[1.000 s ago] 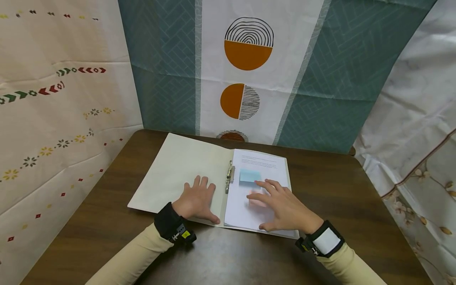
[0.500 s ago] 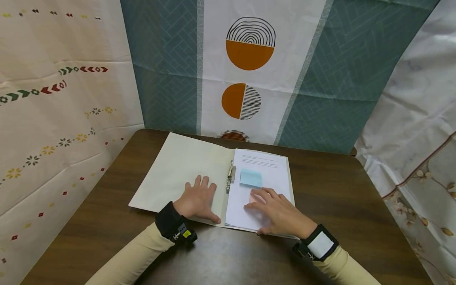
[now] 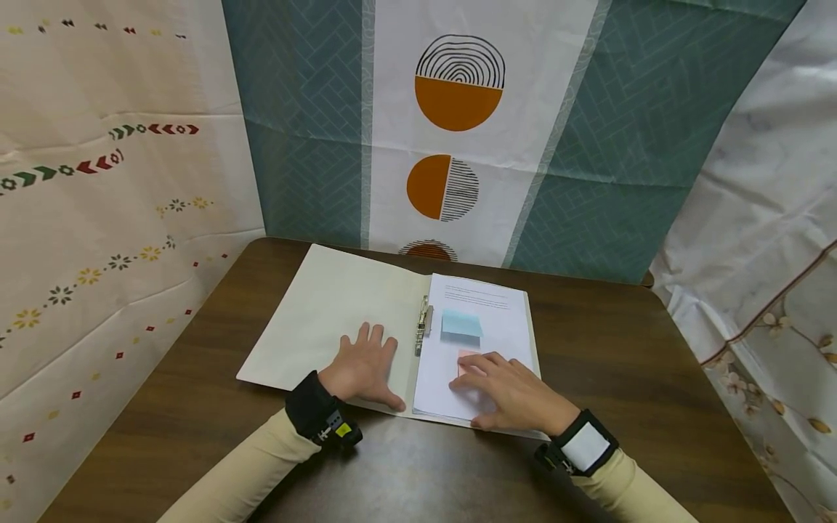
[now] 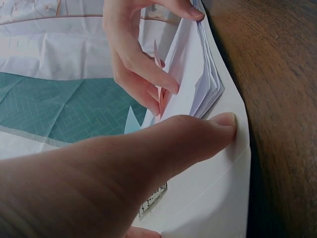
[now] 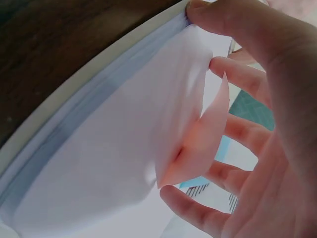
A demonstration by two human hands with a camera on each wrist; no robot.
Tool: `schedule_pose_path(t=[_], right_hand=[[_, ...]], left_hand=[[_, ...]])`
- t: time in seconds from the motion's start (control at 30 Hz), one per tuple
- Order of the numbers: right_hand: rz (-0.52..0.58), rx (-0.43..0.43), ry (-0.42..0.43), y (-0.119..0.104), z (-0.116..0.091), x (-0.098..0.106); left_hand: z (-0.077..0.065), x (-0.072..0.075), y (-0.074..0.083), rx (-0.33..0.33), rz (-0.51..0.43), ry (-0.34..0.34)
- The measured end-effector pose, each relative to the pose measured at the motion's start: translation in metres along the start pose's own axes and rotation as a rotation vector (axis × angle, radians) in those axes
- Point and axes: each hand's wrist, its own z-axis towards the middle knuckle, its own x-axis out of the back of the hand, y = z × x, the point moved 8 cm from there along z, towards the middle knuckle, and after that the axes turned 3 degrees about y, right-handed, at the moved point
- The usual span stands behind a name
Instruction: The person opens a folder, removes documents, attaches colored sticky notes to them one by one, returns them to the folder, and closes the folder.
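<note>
A cream folder (image 3: 340,305) lies spread on the table, with a stack of white paper (image 3: 438,388) on its right side beside a metal clip (image 3: 421,327). My left hand (image 3: 360,367) rests flat on the left cover, fingers spread, thumb near the fold. Over the lower page, my right hand (image 3: 516,392) has its bent fingers spread on the paper around a pink sticky note (image 5: 203,144), whose free end curls up. Its thumb (image 5: 208,12) touches the stack's near edge. Higher on the page is a blue sticky note (image 3: 461,325), its lower edge lifting.
The brown wooden table (image 3: 608,349) extends around the folder. Behind it hangs a green and white curtain (image 3: 314,131) with orange circles, and patterned cloths hang at left and right. Each wrist wears a black strap with a camera.
My right hand has come down and slightly toward me onto the lower page, its thumb reaching the stack's edge. The blue note is now uncovered. My left hand stays in place.
</note>
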Motion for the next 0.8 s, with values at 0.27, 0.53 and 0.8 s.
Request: schedule_pose_path(t=[0.27,0.53,0.8], right_hand=[[0.022,-0.013,-0.042,0.001,0.004,-0.005],[0.076,-0.026,-0.075,0.005,0.005,-0.010],[0.084,-0.034,-0.087,0.006,0.005,-0.010]], left_hand=[[-0.001,0.002,0.000,-0.025,0.006,0.019],[0.000,-0.001,0.000,0.009,-0.028,-0.016],[0.003,-0.004,0.003,0.051,-0.007,0.064]])
